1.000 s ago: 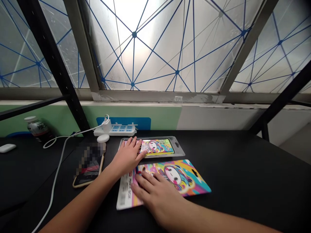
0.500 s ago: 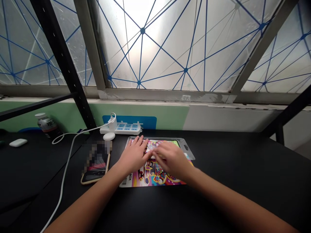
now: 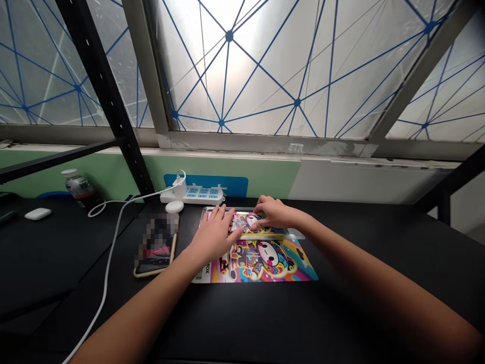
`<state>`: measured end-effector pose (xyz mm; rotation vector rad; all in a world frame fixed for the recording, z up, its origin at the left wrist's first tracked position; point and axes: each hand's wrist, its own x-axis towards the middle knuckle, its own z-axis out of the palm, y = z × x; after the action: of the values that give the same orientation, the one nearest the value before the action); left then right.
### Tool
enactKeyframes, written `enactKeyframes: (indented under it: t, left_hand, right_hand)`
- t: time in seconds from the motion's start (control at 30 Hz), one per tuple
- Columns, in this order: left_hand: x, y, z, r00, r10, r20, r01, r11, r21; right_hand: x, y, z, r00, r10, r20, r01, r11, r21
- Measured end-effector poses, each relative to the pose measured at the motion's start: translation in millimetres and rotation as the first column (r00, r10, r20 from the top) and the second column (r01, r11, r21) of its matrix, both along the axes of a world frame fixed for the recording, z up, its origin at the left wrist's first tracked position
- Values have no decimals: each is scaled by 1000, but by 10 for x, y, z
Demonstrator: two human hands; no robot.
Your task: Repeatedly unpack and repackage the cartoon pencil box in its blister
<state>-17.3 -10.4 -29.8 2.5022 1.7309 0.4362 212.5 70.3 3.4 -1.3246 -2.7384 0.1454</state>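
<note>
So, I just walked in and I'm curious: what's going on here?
A person's left hand lies spread over the left end of a clear plastic tray with a colourful cartoon insert. The right hand is over its middle, grip unclear. A multicoloured cartoon card lies nearer, on the black table.

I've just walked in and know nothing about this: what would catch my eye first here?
Probably the brightly coloured card with its cartoon face, lying on the black table in front of the person. Just behind it, the left hand spreads over the left end of a similarly printed pack, with the right hand farther right on it. Above, blue lines star the bright window.
</note>
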Motion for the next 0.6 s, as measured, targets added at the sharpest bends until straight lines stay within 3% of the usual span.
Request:
enactKeyframes:
  t: [0.2, 0.3, 0.37, 0.47, 0.6]
  left_hand:
    - [-213, 68, 181, 999, -39, 37, 31, 979, 203]
    - [-319, 54, 318, 993, -119, -14, 118, 947, 297]
    - [-332, -38, 394, 979, -196, -53, 202, 919, 339]
    - [-285, -303, 418, 947, -294, -129, 320, 825, 466]
    - [-264, -643, 215, 871, -415, -264, 490, 693, 529]
  right_hand:
    - [-83, -392, -23, 994, -34, -103, 58, 969, 242]
    - [-45, -650, -47, 992, 5, -130, 39, 942, 334]
    - [53, -816, -54, 987, 73, -145, 1, 890, 457]
    - [281, -1092, -90, 976, 175, -130, -52, 766, 641]
    - [502, -1459, -255, 962, 273, -12, -184, 681, 709]
